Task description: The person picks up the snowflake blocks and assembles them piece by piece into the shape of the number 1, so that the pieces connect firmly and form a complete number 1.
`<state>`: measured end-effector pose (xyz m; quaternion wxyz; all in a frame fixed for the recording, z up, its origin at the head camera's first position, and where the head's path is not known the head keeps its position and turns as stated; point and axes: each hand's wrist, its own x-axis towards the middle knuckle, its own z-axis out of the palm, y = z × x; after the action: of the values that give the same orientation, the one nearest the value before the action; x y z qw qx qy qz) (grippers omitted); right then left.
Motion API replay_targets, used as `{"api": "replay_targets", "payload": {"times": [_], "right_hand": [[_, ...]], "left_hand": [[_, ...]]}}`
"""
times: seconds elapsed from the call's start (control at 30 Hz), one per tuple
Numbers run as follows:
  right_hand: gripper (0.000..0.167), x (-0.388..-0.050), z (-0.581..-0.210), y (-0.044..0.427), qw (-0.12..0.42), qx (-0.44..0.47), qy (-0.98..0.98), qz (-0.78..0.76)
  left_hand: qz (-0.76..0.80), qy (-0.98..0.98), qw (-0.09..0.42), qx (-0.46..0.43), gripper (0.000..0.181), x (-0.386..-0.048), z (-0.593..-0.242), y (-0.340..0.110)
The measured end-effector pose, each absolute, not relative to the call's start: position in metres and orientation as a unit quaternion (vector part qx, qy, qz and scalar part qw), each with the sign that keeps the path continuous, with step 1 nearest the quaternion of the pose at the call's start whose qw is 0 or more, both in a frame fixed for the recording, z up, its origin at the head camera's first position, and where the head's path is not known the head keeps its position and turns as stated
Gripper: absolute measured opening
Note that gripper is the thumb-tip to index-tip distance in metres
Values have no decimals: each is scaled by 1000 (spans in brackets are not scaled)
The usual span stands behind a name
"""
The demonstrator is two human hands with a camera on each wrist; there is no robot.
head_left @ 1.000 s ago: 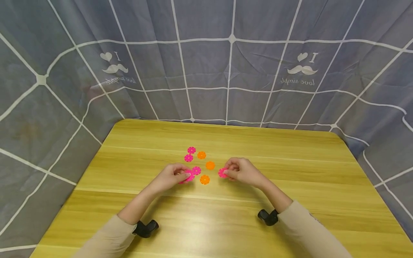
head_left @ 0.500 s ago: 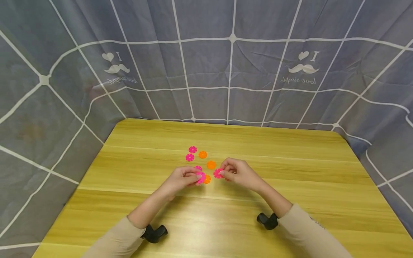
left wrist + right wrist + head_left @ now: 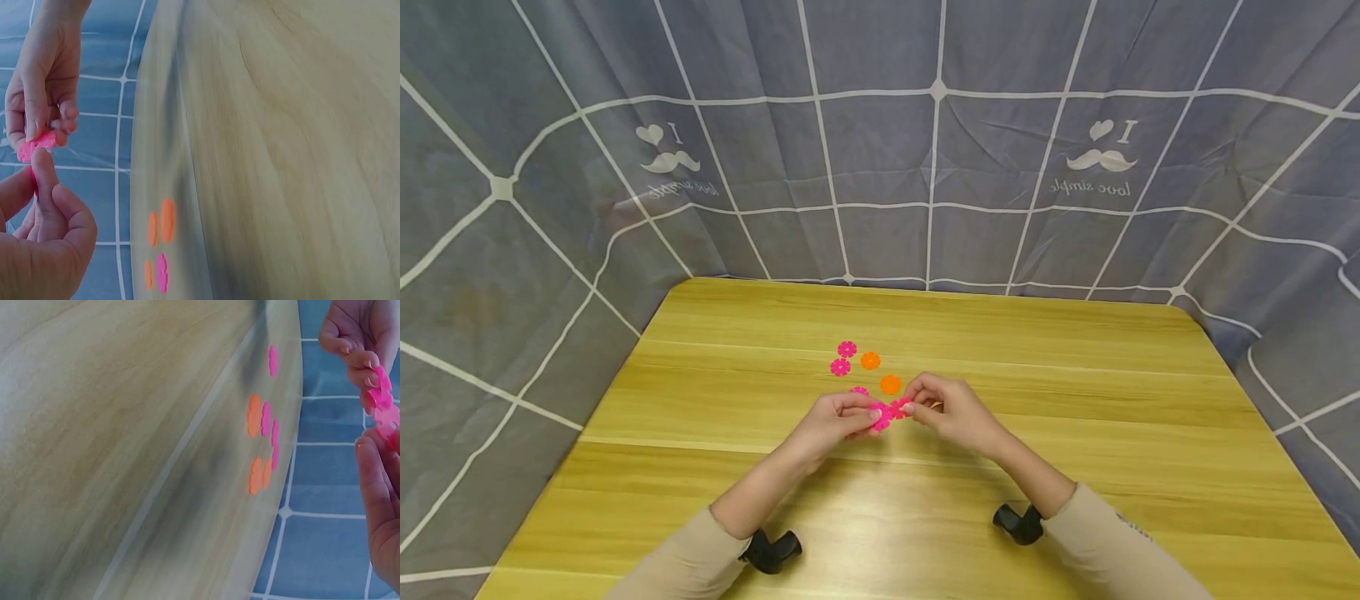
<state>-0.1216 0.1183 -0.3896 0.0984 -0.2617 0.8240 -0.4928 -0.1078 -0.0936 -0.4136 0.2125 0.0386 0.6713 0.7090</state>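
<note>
In the head view my left hand (image 3: 826,429) pinches a pink notched disc (image 3: 881,418) between thumb and fingers. Opposite it, my right hand (image 3: 951,414) pinches a second pink notched disc (image 3: 898,408). The two discs meet edge to edge above the table, set at different angles; how far their notches engage cannot be told. Seen from the left wrist, the right hand's disc (image 3: 36,145) sits just past my left thumb tip. The right wrist view shows the left hand's disc (image 3: 380,387) touching the right hand's disc (image 3: 387,420).
Loose pink discs (image 3: 847,349) and orange discs (image 3: 870,361) lie on the wooden table (image 3: 1037,358) beyond my hands. Another pink disc (image 3: 859,391) is partly covered by my left hand. A grey curtain (image 3: 887,167) with white lines stands around the table's back and sides.
My left hand has moved right with its pink disc, and my right hand slightly left with its own. The discs, apart before, now touch. An orange disc between the hands is now hidden.
</note>
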Motion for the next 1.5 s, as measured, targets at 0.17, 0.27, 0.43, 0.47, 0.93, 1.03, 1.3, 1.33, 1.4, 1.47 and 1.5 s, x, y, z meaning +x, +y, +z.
{"api": "replay_targets", "payload": {"times": [0.17,0.27,0.43,0.47,0.93,1.03,1.3,1.33,1.4,1.47,1.5], "right_hand": [[4,-122,-396,119,70,-275,819,-499],[5,-119,-398,118,24,-299,823,-483],[11,-113,-400,115,-68,-352,821,-445],[12,-113,-400,115,-77,-360,818,-442],[19,-111,-403,111,-97,-378,800,-455],[16,-111,-407,113,-67,-352,806,-471],[6,-121,-404,118,-4,-315,790,-527],[5,-123,-404,119,3,-315,787,-531],[6,-125,-403,120,16,-313,784,-536],[6,-127,-404,122,26,-314,785,-533],[7,-128,-404,122,30,-316,786,-531]], "left_hand": [[713,669,206,31,28,-106,-414,-88],[717,667,202,22,27,-104,-413,-85],[729,655,200,4,26,-100,-410,-83],[732,652,199,0,26,-99,-410,-83],[744,643,180,-31,19,-94,-402,-75],[744,642,179,-42,16,-94,-404,-72],[768,609,198,-28,11,-99,-410,-73],[769,607,200,-21,9,-99,-411,-74],[769,604,209,-12,8,-99,-413,-76],[765,606,218,-3,11,-99,-415,-77],[762,607,224,2,14,-100,-416,-78]]}}
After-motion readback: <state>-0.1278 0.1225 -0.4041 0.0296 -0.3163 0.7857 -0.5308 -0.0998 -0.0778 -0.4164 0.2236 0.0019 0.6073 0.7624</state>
